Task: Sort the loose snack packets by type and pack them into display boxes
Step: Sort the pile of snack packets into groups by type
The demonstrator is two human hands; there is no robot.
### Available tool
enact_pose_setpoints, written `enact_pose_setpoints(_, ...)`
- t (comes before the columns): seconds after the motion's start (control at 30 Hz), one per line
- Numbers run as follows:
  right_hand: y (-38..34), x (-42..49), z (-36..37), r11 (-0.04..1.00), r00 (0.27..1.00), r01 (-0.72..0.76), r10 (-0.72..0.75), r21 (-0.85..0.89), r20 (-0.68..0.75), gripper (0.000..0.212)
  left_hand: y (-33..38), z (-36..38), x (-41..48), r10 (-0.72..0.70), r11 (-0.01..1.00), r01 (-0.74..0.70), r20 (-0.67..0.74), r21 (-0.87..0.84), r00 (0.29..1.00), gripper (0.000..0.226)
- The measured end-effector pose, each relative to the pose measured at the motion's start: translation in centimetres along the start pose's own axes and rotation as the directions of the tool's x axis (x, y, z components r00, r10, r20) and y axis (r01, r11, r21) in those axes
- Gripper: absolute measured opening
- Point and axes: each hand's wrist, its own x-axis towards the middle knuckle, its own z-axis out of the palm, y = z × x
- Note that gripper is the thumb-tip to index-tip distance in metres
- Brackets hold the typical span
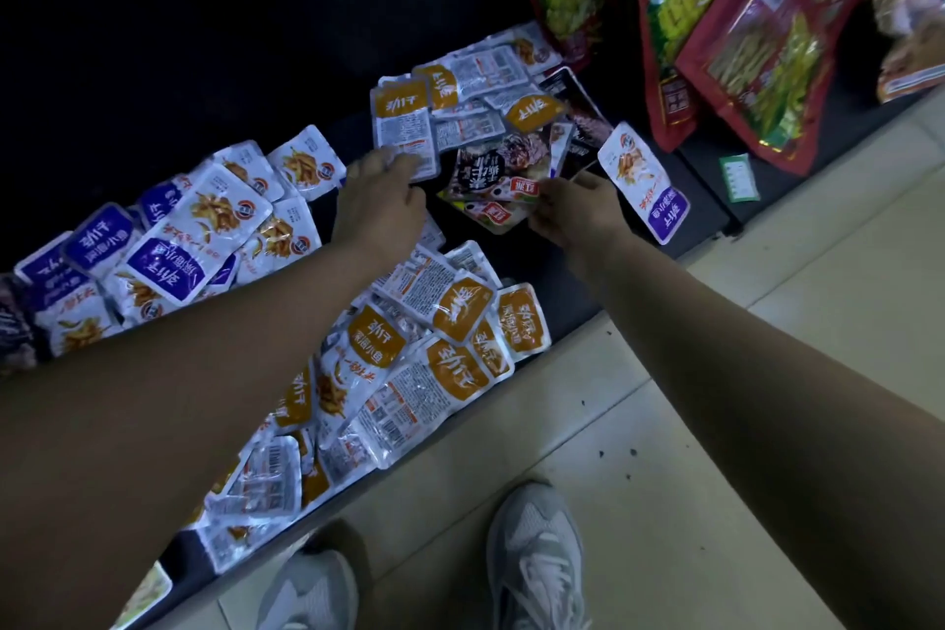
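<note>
Head view: our left hand, fingers straight, touches an orange packet. Our right hand pinches dark packets; purple packets read 深海小鱼.

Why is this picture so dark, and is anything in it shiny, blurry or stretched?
Head view: dim light, the shelf nearly black behind the packets; head view: small glints of glare on the plastic of the orange packets; head view: the red bags at top right slightly soft, packet print mid-frame sharper; head view: the forearms loom large near the wide lens.
</note>
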Motion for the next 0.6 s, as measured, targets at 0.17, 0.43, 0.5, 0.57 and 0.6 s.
enact_pose_setpoints(0.17,-0.7,-2.0,-1.8,0.999,0.996,-0.007,0.011,-0.042,0.091,0.004,2.0,-1.3,-0.6,-0.066,0.955,0.039,-0.085,-0.293,0.994,0.033)
enact_pose_setpoints(0.43,0.6,-3.8,-4.3,0.978,0.957,-0.085,0.133,-0.190,0.256,0.012,3.9,-1.4,-2.0,-0.350,0.629,0.515,0.380,-0.582,0.856,0.023)
enact_pose_setpoints(0.5,0.3,-3.9,-4.6,0.982,0.968,-0.103,0.136,-0.160,0.211,0.024,3.5,-1.8,-2.1,-0.394,0.550,0.547,0.382,-0.630,0.836,0.014)
enact_pose_setpoints(0.57,-0.1,-4.2,-4.8,0.985,0.983,-0.081,0.105,-0.153,0.150,0.030,3.1,-2.4,-2.5,-0.429,0.525,0.551,0.358,-0.648,0.829,0.011)
enact_pose_setpoints(0.6,-0.3,-4.1,-4.9,0.988,0.991,-0.049,0.066,-0.148,0.114,0.029,2.8,-2.8,-2.7,-0.444,0.554,0.543,0.327,-0.631,0.834,0.010)
